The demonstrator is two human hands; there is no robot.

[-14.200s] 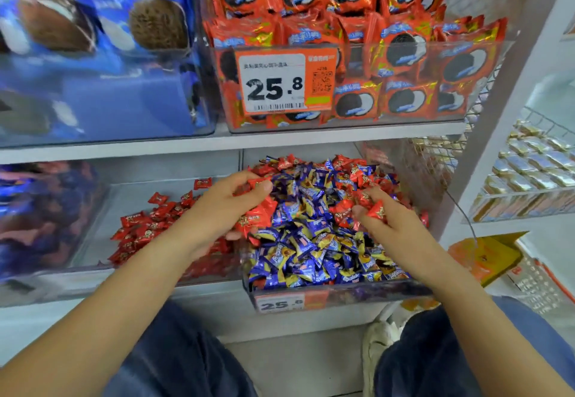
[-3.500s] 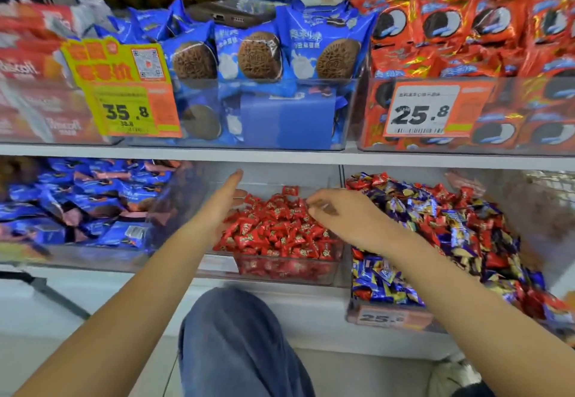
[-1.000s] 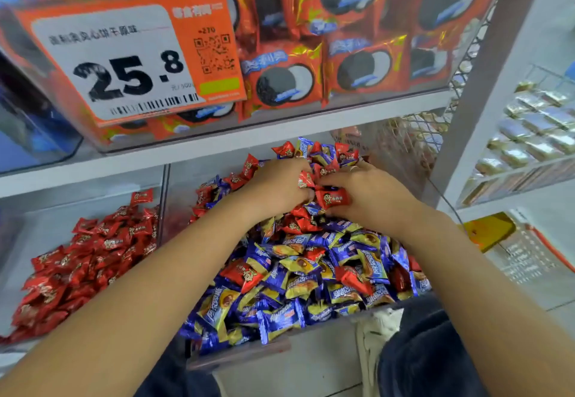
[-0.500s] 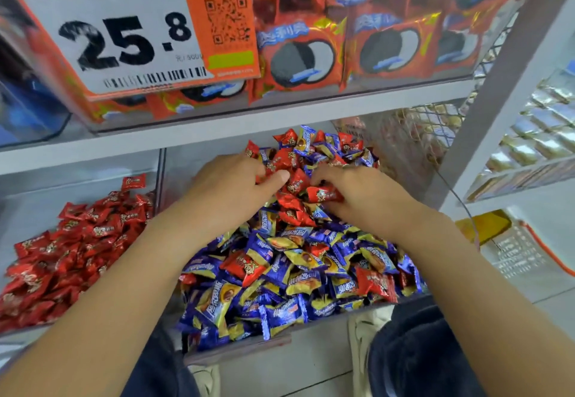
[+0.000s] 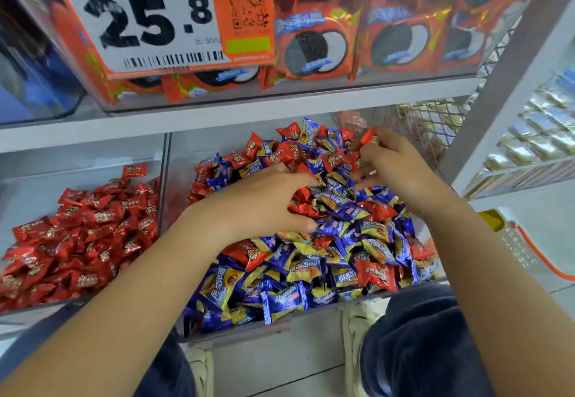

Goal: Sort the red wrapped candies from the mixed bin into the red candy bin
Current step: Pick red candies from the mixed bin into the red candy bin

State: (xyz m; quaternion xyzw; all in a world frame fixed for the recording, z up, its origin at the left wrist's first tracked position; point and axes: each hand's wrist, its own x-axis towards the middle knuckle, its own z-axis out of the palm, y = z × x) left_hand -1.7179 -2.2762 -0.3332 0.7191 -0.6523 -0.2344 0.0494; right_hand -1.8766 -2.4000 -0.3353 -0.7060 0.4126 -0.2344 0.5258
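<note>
Upper shelf [image 5: 280, 107] overhangs; divider wall [image 5: 164, 178] separates bins.

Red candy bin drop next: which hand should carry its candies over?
Probably the left hand: it grips red wrapped candies and lies nearer the clear red candy bin on the left. The right hand pinches one deep in the mixed bin, farther away.

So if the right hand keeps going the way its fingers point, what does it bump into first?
Probably the red candy at the fingertips of the right hand, atop the back of the mixed pile. Beyond it looks like the clear bin wall, though depth is hard to judge.
</note>
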